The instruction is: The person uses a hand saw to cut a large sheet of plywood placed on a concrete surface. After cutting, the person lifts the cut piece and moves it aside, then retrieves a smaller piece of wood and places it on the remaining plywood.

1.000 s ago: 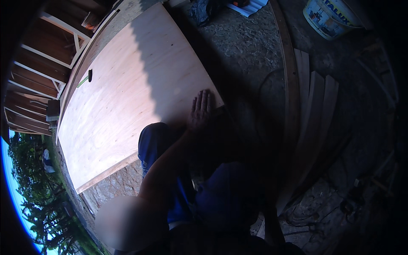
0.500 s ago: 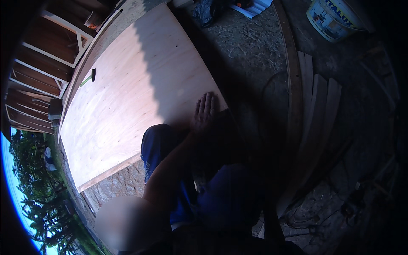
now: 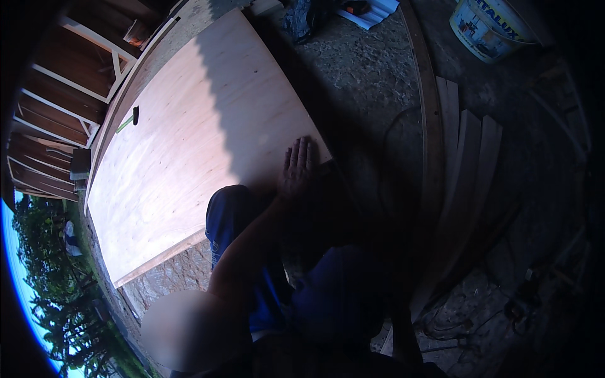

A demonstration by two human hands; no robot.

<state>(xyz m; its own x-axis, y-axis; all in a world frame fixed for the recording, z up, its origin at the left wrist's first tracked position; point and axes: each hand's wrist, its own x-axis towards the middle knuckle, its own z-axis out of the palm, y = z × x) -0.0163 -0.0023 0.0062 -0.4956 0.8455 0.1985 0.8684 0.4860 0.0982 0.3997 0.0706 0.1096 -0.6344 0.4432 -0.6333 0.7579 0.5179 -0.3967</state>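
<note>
A large plywood panel lies in front of me, its left part in bright sun and its right part in shadow. My left hand presses flat on the panel's near right corner, fingers stretched out and holding nothing. Beside that hand, my knee in blue trousers is at the panel's near edge. A tool with a green handle and a dark head, shaped like a hammer, rests on the far left of the panel. My right arm shows faintly at the bottom; deep shadow hides its hand.
Several wooden boards lie on the rough floor to the right, beside a long strip of wood. A printed bucket stands at the far right. A black plastic bag and white sheet lie at the back. Wooden frames stand left.
The whole view has shifted slightly, so most things sit a little further left. My left hand stays flat on the same corner of the plywood panel.
</note>
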